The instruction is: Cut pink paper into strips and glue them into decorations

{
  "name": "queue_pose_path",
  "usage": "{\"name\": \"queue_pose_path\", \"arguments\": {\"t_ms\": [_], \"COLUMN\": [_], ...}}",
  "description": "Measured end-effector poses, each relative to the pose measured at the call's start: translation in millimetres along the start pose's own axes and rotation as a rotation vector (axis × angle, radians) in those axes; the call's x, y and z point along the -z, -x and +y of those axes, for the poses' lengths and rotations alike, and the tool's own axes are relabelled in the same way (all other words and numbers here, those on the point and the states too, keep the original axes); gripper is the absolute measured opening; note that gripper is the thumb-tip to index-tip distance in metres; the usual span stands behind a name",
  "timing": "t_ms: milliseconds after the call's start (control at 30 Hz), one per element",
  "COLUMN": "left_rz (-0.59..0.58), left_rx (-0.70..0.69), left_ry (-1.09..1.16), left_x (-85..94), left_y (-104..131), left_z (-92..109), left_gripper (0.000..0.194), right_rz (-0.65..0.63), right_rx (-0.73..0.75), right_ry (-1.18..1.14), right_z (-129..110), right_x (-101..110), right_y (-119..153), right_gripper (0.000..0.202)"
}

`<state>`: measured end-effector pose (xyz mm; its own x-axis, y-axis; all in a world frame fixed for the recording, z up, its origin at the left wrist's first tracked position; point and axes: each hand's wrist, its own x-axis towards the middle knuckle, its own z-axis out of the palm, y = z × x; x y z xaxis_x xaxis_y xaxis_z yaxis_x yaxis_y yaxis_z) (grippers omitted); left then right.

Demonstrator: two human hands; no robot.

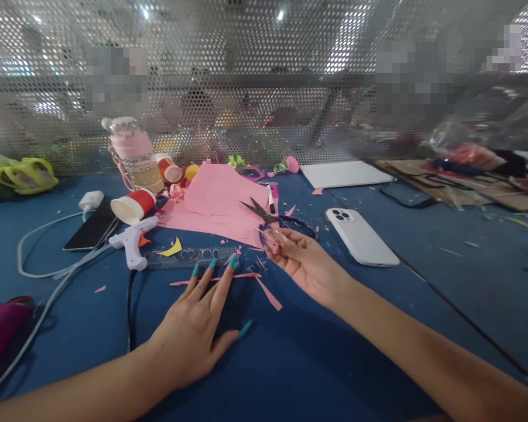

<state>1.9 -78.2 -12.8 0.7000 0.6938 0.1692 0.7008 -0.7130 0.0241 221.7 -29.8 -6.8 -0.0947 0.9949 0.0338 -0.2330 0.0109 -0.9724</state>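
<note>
The ruler (223, 254) is seemingly being steadied by the open left hand (198, 322). A pink scrap (273, 243) is being pinched in the right hand (308, 264); whether the scissors (267, 217) are being held cannot be told.

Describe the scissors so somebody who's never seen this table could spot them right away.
On the blue table, find the large pink paper in the middle. At its right edge, by the right hand, are the scissors with blue handles. Their dark, pointed, parted blades set them apart from the flat paper and the white phone farther right.
</note>
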Motion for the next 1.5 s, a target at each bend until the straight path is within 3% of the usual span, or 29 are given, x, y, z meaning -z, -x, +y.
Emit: {"name": "queue_pose_path", "arguments": {"t_ms": [267, 400, 633, 833, 933, 1033, 1300, 1500], "left_rz": [0.015, 0.01, 0.029, 0.015, 0.017, 0.023, 0.034, 0.032], "left_rx": [-0.004, -0.005, 0.001, -0.015, -0.01, 0.013, 0.006, -0.015], "left_ry": [-0.014, -0.015, -0.01, -0.027, -0.017, -0.007, -0.015, -0.023], "left_x": [1.3, -0.7, -1.2, 1.3, 0.6, -0.7, -1.9, -0.6], "left_y": [-0.7, 0.2, 0.5, -0.8, -0.1, 0.7, 1.2, 0.6], "left_z": [0.5, -0.1, -0.5, -0.9, -0.7, -0.3, -0.1, -0.1], "left_gripper": [0.081, 0.08, 0.077, 0.08, 0.078, 0.076, 0.075, 0.077], "right_rz": [0.015, -0.023, -0.023, 0.003, 0.033, -0.014, -0.135, -0.14], "right_rx": [-0.109, -0.06, 0.011, -0.023, -0.073, -0.055, 0.094, 0.025], "right_ry": [0.037, 0.027, 0.21, 0.034, 0.025, 0.051, 0.254, 0.111], "right_z": [1.7, -1.2, 1.9, 3.9, 3.2, 0.0, -10.0, -11.2], "right_x": [6.1, 2.9, 8.6, 13.1, 12.3, 9.4, 10.2, 8.5], "right_y": [-9.4, -7.9, -5.9, -7.8, -9.9, -10.7, -12.2, -10.8], "right_gripper": [0.022, 0.024, 0.016, 0.023, 0.02, 0.017, 0.045, 0.044]}}
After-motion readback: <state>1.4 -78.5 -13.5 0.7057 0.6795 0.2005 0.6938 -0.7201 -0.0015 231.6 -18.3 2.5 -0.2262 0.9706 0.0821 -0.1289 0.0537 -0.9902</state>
